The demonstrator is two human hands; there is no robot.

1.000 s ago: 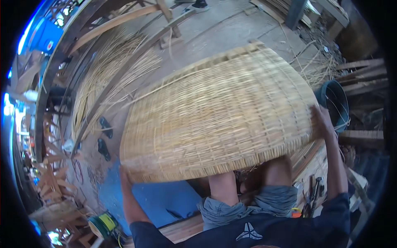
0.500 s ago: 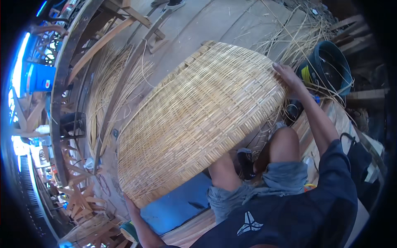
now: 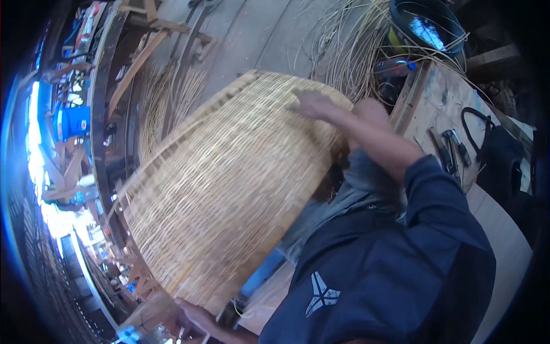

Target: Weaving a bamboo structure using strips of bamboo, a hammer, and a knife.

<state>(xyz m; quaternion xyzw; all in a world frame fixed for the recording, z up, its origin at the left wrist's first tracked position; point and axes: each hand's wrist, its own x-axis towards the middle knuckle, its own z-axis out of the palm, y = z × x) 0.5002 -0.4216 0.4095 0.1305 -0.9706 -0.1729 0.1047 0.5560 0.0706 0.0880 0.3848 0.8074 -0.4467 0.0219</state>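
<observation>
A large woven rattan panel (image 3: 229, 178) slants across my lap, its surface slightly blurred by motion. My right hand (image 3: 312, 105) lies on top of the weave near its far right end, fingers stretched out and apart, not wrapped round the rim. At the panel's near left corner, my left hand (image 3: 195, 314) grips the edge; its fingers are partly hidden and smeared.
To the right, a wooden bench (image 3: 438, 109) carries hand tools (image 3: 450, 152) and a dark bag (image 3: 504, 155). A dark bucket (image 3: 427, 28) stands beyond, beside loose rattan strips (image 3: 349, 46). A blue bucket (image 3: 71, 123) is at far left.
The panel has swung left and nearer to me, with its other rim now showing. My right hand has gone from gripping the right edge to lying on the weave. My left hand moved lower.
</observation>
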